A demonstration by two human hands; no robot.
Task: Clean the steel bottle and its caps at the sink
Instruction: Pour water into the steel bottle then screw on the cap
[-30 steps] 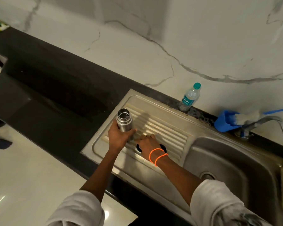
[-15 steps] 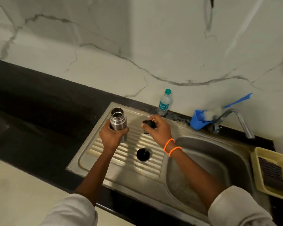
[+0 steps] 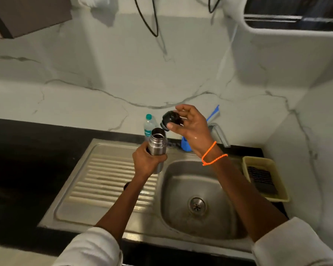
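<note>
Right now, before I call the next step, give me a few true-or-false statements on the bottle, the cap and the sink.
1. The left hand grips the steel bottle upright, its mouth open. True.
2. The black cap is screwed onto the bottle. False: the right hand holds it above and to the right of the open mouth.
3. Water is running from the tap. False: no stream shows, and the sink basin holds no standing water.
4. A plastic water bottle with a teal cap stands by the wall behind the steel bottle. True.
5. The yellow tray sits on the ribbed drainboard. False: it sits right of the basin.
</note>
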